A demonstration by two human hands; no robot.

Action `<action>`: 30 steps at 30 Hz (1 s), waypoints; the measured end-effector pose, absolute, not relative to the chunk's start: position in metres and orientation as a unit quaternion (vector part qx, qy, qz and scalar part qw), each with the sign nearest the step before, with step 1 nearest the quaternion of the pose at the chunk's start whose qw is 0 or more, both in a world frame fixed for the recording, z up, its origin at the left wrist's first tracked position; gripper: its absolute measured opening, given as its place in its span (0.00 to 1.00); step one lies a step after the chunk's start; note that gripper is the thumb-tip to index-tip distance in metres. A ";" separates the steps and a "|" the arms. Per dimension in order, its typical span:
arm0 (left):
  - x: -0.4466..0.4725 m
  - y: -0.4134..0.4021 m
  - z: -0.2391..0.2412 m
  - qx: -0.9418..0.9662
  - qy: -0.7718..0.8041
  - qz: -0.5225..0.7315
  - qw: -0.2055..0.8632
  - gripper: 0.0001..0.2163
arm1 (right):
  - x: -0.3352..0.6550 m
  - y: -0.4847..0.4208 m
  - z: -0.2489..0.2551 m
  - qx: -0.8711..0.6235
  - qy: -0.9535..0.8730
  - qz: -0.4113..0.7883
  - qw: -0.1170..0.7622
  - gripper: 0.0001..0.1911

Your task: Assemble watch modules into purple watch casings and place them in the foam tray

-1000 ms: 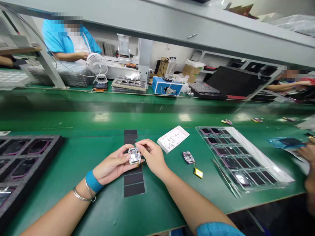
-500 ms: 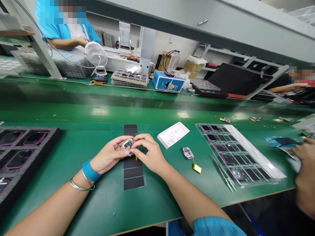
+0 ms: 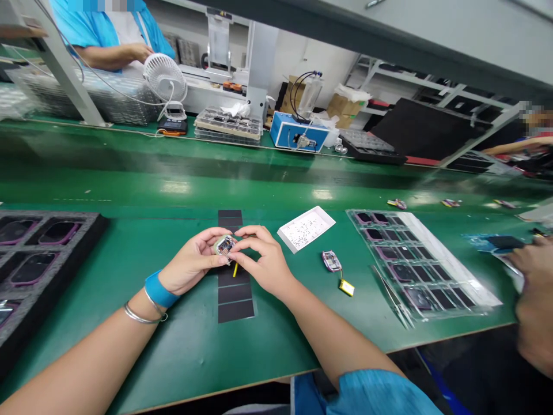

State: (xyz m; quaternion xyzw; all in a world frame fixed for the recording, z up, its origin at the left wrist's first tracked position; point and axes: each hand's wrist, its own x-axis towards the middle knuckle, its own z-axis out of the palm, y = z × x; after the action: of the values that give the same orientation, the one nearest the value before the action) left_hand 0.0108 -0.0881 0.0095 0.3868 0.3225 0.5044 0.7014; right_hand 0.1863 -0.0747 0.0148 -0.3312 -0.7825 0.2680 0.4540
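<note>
Between thumb and fingers, my left hand (image 3: 192, 259) grips a small smartwatch case (image 3: 225, 245) with its circuitry showing. My right hand (image 3: 263, 253) is closed at the case's right side, fingertips pinching at its edge; whatever tiny part they hold is hidden. A yellow piece (image 3: 235, 269), perhaps a battery's edge, hangs just below the fingers. Under both hands lies a strip of black rectangular sheets (image 3: 234, 293). To the right, a second open watch case (image 3: 331, 261) is wired to a yellow battery (image 3: 346, 287).
A white box (image 3: 306, 229) holds many tiny parts. Tweezers (image 3: 395, 302) lie beside a clear tray (image 3: 415, 262) of watch screens. At left stands a grey foam tray (image 3: 93, 225) with purple-rimmed pieces. A co-worker's hand (image 3: 536, 259) is at far right; another person stands behind a fan (image 3: 165, 76).
The view has shifted slightly, so the bench items sit a little higher. Both hands stay at the watch case, and more of the yellow piece shows below it.
</note>
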 end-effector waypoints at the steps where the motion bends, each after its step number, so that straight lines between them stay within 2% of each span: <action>1: 0.011 -0.088 0.009 0.386 0.323 0.505 0.702 0.20 | 0.186 -0.074 0.014 -0.331 -0.781 0.270 0.455 0.03; 11: 0.018 -0.090 0.008 0.354 0.334 0.516 0.705 0.20 | 0.188 -0.073 0.019 -0.363 -0.770 0.326 0.411 0.03; 30: 0.020 -0.091 0.006 0.310 0.356 0.506 0.722 0.17 | 0.183 -0.078 0.015 -0.393 -0.808 0.238 0.369 0.04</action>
State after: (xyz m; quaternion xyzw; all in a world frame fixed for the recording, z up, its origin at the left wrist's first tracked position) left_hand 0.0202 -0.0913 0.0060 0.3095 0.3555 0.5059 0.7224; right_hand 0.1834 -0.0783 0.0149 -0.3927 -0.8078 0.2385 0.3691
